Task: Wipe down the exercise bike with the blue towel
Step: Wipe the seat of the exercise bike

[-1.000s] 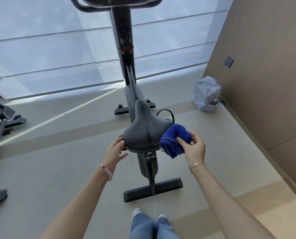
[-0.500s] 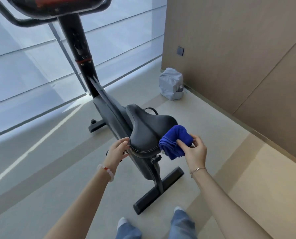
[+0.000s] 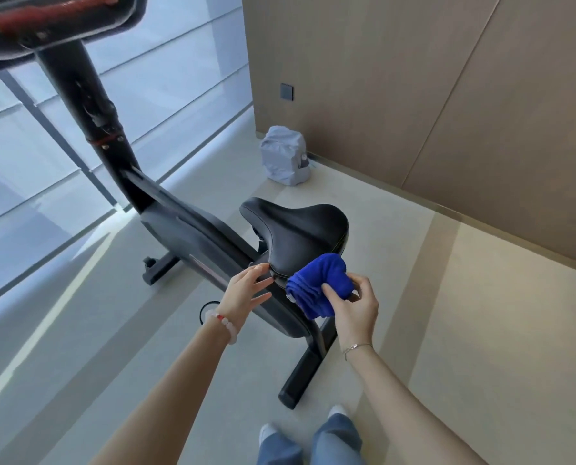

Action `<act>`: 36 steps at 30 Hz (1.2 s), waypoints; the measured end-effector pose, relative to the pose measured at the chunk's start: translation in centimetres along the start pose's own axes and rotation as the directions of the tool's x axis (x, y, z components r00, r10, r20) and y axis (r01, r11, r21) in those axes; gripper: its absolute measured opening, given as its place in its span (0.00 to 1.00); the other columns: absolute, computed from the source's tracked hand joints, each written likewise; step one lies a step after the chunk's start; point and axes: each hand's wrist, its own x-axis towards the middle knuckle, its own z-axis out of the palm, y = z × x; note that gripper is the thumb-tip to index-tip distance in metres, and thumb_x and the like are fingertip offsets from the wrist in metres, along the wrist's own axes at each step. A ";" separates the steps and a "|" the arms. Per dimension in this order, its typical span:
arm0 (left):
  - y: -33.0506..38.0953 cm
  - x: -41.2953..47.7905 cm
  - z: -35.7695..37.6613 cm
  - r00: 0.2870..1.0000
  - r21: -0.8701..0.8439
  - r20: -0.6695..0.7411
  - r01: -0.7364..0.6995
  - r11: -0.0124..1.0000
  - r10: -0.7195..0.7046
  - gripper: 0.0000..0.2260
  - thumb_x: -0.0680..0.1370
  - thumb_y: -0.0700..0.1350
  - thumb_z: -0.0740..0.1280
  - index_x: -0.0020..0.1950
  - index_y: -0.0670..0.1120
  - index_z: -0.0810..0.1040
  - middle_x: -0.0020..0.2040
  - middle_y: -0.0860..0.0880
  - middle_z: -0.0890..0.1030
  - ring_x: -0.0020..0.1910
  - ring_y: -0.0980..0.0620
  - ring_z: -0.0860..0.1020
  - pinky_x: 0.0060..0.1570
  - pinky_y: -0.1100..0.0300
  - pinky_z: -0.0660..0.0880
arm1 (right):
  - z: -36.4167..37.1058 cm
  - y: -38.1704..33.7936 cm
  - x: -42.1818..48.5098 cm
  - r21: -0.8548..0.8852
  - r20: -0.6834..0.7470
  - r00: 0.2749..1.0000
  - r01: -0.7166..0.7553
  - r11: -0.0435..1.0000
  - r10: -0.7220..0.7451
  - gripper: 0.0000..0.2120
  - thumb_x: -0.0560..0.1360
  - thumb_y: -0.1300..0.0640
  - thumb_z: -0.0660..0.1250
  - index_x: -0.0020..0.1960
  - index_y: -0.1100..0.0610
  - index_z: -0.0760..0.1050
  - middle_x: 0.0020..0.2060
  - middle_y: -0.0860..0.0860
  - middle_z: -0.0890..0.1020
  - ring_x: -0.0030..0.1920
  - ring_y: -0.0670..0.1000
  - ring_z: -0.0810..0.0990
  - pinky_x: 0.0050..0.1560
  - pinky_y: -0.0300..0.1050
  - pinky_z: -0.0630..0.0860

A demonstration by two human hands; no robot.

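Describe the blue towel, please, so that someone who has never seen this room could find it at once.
Start at the black exercise bike and follow its frame back to the saddle. At the saddle's wide rear end the right hand grips a bunched towel, the only bright blue thing among black parts.

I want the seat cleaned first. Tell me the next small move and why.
Probably slide the towel forward over the seat: the right hand holds it bunched at the seat's rear edge, while the left hand touches the seat's side.
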 end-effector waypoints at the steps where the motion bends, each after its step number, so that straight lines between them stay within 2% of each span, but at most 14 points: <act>1: 0.1 0.1 0.0 1.000 0.004 0.006 -0.004 1.000 0.004 0.07 0.79 0.45 0.62 0.52 0.48 0.78 0.59 0.49 0.77 0.56 0.52 0.77 0.59 0.51 0.73 | 0.2 0.2 -0.5 0.004 0.004 1.000 0.014 1.000 -0.014 0.14 0.67 0.66 0.75 0.48 0.56 0.75 0.42 0.48 0.81 0.39 0.46 0.79 0.38 0.32 0.75; 4: 0.1 0.3 -0.1 1.000 0.010 0.009 -0.006 1.000 0.006 0.08 0.79 0.46 0.61 0.55 0.47 0.78 0.59 0.49 0.77 0.55 0.53 0.77 0.57 0.52 0.74 | 0.5 0.6 -1.3 -0.040 0.015 0.997 0.077 0.996 -0.076 0.15 0.66 0.67 0.75 0.46 0.53 0.75 0.43 0.51 0.81 0.41 0.48 0.79 0.39 0.31 0.75; 8: -0.1 0.4 -0.1 1.000 0.013 0.002 -0.004 1.000 0.004 0.12 0.80 0.46 0.60 0.61 0.44 0.76 0.61 0.49 0.76 0.59 0.50 0.76 0.60 0.49 0.73 | 0.3 0.7 -0.8 -0.098 -0.020 0.989 0.145 0.985 -0.148 0.16 0.66 0.66 0.75 0.46 0.50 0.75 0.44 0.48 0.81 0.45 0.51 0.79 0.43 0.35 0.76; 12: -0.5 0.6 -0.3 1.000 0.052 -0.007 -0.012 0.999 0.012 0.10 0.81 0.47 0.59 0.59 0.48 0.76 0.60 0.51 0.76 0.60 0.50 0.75 0.58 0.52 0.74 | 0.4 -0.4 1.8 -0.094 -0.079 0.990 0.111 0.989 -0.118 0.15 0.67 0.65 0.75 0.49 0.52 0.77 0.47 0.48 0.82 0.48 0.52 0.79 0.47 0.39 0.77; 14: -0.5 0.6 -0.2 1.000 0.055 -0.001 -0.024 0.998 0.024 0.09 0.81 0.47 0.58 0.57 0.50 0.77 0.56 0.53 0.77 0.60 0.50 0.75 0.57 0.53 0.74 | 0.2 -1.6 4.1 -0.160 -0.049 0.989 0.127 0.979 -0.137 0.15 0.67 0.64 0.75 0.50 0.52 0.77 0.48 0.47 0.82 0.47 0.51 0.79 0.49 0.45 0.78; 17: -0.6 0.7 0.0 0.999 0.054 -0.007 -0.031 0.998 0.031 0.10 0.82 0.47 0.57 0.56 0.50 0.76 0.56 0.53 0.78 0.60 0.50 0.74 0.58 0.53 0.73 | -0.4 -3.3 7.2 -0.344 0.104 0.971 0.238 0.908 -0.215 0.15 0.67 0.62 0.75 0.51 0.52 0.78 0.49 0.47 0.82 0.46 0.49 0.77 0.51 0.46 0.77; 21: -0.8 0.5 0.6 0.999 -0.008 -0.044 -0.025 1.000 0.024 0.09 0.82 0.47 0.57 0.54 0.52 0.76 0.54 0.55 0.78 0.59 0.52 0.75 0.55 0.56 0.73 | -0.6 -6.0 10.0 -0.557 0.406 0.862 0.496 0.666 -0.302 0.15 0.66 0.60 0.74 0.52 0.51 0.79 0.49 0.46 0.82 0.48 0.50 0.78 0.47 0.42 0.71; 25: -1.2 0.4 1.2 0.994 -0.056 -0.099 -0.040 0.998 0.034 0.10 0.81 0.47 0.57 0.56 0.50 0.77 0.56 0.53 0.79 0.58 0.52 0.75 0.57 0.53 0.73 | 1.0 -8.4 12.1 -0.569 0.638 0.730 0.661 0.489 -0.244 0.16 0.66 0.60 0.73 0.53 0.49 0.79 0.51 0.46 0.82 0.51 0.52 0.79 0.47 0.42 0.69; 28: -1.4 0.3 1.5 0.991 -0.088 -0.130 -0.042 0.995 0.030 0.11 0.81 0.46 0.57 0.58 0.49 0.77 0.57 0.52 0.79 0.59 0.53 0.75 0.58 0.53 0.73 | 3.9 -10.0 13.7 -0.502 0.783 0.602 0.759 0.415 -0.156 0.16 0.68 0.61 0.71 0.54 0.48 0.79 0.52 0.46 0.82 0.53 0.53 0.79 0.50 0.44 0.71; 31: -1.3 0.4 1.8 0.986 -0.111 -0.165 -0.042 0.993 0.023 0.12 0.81 0.45 0.56 0.59 0.47 0.77 0.57 0.51 0.80 0.59 0.53 0.76 0.58 0.53 0.73 | 8.2 -10.7 14.7 -0.427 0.867 0.487 0.833 0.353 -0.103 0.16 0.69 0.59 0.70 0.55 0.49 0.78 0.53 0.48 0.82 0.55 0.55 0.78 0.53 0.47 0.72; 36: -1.3 0.3 2.1 0.979 -0.129 -0.202 -0.026 0.991 -0.001 0.12 0.81 0.47 0.56 0.58 0.49 0.78 0.57 0.52 0.79 0.59 0.54 0.76 0.59 0.54 0.73 | 14.7 -10.9 15.3 -0.338 0.915 0.392 0.876 0.345 -0.100 0.16 0.70 0.59 0.69 0.57 0.51 0.78 0.55 0.51 0.82 0.56 0.57 0.78 0.55 0.46 0.71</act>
